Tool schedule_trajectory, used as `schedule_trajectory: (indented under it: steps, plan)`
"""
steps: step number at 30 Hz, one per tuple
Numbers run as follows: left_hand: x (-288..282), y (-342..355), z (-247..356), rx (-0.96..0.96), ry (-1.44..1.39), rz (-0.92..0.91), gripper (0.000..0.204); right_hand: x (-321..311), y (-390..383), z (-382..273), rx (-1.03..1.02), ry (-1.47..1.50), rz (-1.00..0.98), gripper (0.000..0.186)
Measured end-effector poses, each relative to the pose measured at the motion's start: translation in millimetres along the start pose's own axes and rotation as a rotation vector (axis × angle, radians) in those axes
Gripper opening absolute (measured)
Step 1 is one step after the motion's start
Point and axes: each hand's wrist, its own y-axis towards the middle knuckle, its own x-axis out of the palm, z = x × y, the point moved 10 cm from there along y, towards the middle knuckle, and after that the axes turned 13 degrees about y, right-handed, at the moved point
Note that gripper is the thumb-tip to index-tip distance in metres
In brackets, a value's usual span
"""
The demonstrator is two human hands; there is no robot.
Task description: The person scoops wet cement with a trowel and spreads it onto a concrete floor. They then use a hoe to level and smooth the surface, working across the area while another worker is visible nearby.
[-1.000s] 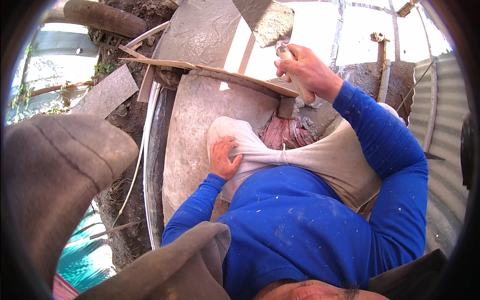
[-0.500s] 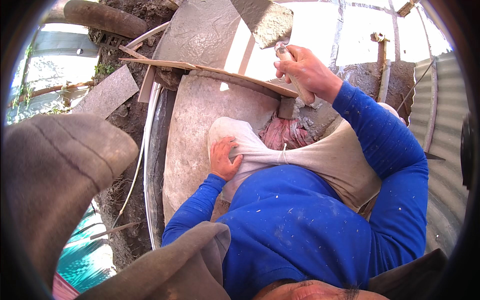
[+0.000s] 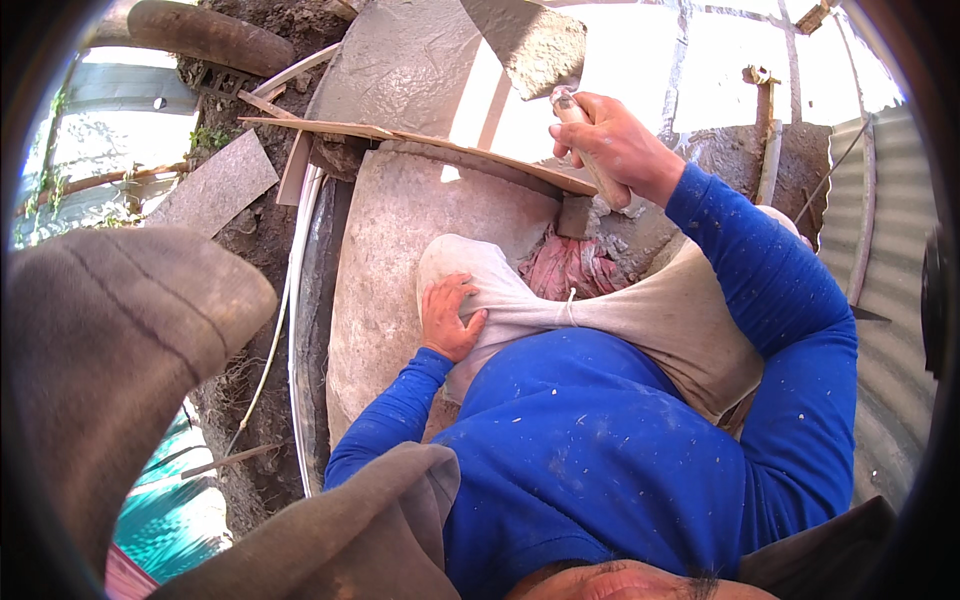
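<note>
And it's R hand point(image 3: 628, 145), grip clamped round the trowel point(image 3: 545, 58); L hand point(image 3: 450, 320), grip loosely spread, on pale trousers point(image 3: 510, 290).

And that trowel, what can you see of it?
The trowel has a broad blade coated in grey, mortar-like paste, cut off by the picture's top edge, and a pale, wood-like handle gripped in the right hand. It slants from upper left to lower right. Whether the blade touches anything is unclear.

A grey corrugated metal sheet point(image 3: 893, 300) stands at the right; a flat grey rectangular board point(image 3: 218, 183) lies left, bright turquoise sheeting point(image 3: 172, 515) near left.
</note>
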Motion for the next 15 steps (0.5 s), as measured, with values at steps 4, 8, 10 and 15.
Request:
schedule_trajectory:
  steps: [4, 8, 10, 15]
  plan:
    - [1.6, 1.0, 1.1, 0.003, -0.011, 0.013, 0.04, -3.2, 1.5, 3.9, 0.021, 0.022, -0.005, 0.034]
    - [-0.1, -1.1, -0.5, -0.007, -0.013, 0.028, 0.04, 1.2, 2.7, 1.7, 0.052, 0.009, -0.021, 0.032]
    - [1.5, -4.6, -4.8, -0.025, -0.016, 0.039, 0.041, 8.3, 1.6, -1.1, 0.071, -0.005, -0.032, 0.03]
    - [-6.6, 0.8, -2.9, -0.029, -0.01, 0.011, 0.042, 8.0, 1.3, -3.5, 0.067, -0.011, -0.068, 0.026]
